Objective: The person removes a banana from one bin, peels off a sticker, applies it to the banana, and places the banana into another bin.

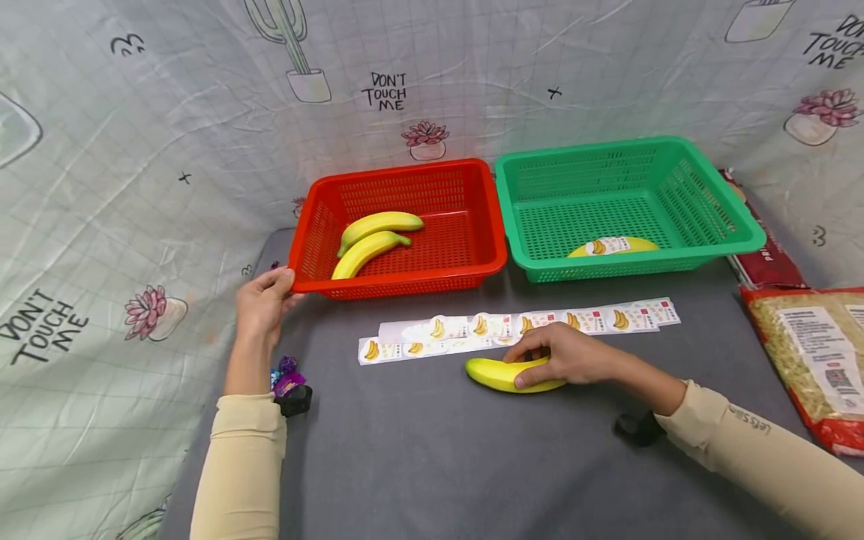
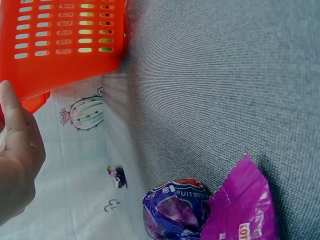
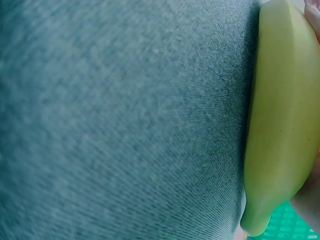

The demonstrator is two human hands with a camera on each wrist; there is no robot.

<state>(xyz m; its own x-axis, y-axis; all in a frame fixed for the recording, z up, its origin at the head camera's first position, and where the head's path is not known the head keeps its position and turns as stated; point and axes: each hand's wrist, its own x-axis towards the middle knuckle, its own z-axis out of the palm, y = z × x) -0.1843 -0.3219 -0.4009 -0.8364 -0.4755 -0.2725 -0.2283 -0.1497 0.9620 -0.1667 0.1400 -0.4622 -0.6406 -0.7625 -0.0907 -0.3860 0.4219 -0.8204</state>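
My right hand [image 1: 563, 358] curls over a yellow banana [image 1: 502, 373] lying on the grey tabletop [image 1: 439, 450]; the right wrist view shows the banana [image 3: 280, 125] close up against the cloth. Just behind it lies a strip of banana stickers [image 1: 520, 328]. My left hand [image 1: 265, 301] grips the front left corner of the red basket [image 1: 482, 259], which holds two bananas [image 1: 374, 240]. The left wrist view shows the thumb [image 2: 15, 125] against the red basket [image 2: 65, 45]. The green basket [image 1: 736, 232] beside it holds one stickered banana [image 1: 610, 247].
Purple candy wrappers [image 1: 288, 375] lie by my left wrist, seen close as wrappers [image 2: 210, 210]. Two food bags [image 1: 810, 352] sit at the right edge. A printed cloth [image 1: 135, 150] walls the back and sides.
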